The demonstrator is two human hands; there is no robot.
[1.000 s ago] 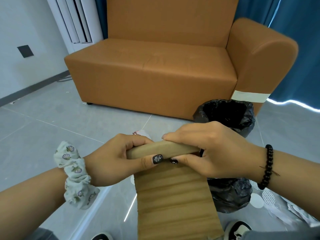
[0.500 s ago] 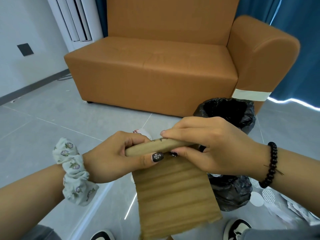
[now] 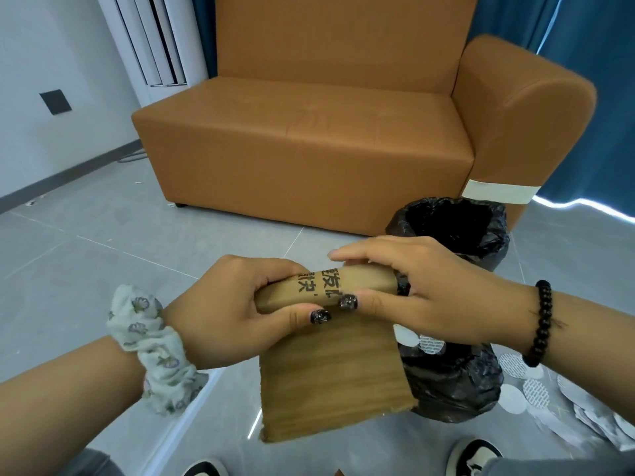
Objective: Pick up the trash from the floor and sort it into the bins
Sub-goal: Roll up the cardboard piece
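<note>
Rolled further than before, the cardboard strip (image 3: 333, 383) is gripped by both hands, left hand (image 3: 237, 310) and right hand (image 3: 422, 293), probably compacting it for the black-lined bin (image 3: 457, 231).

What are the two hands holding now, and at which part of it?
Both hands, left hand and right hand, grip the cardboard sheet at its rolled top end.

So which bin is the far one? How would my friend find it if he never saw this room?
Look at the big orange sofa and follow it to its armrest, which has a pale tape strip near the bottom. On the grey floor just in front of that stands the far bin. Its black bag gapes open, while the other black-bagged bin sits closer, half hidden behind the cardboard.
</note>
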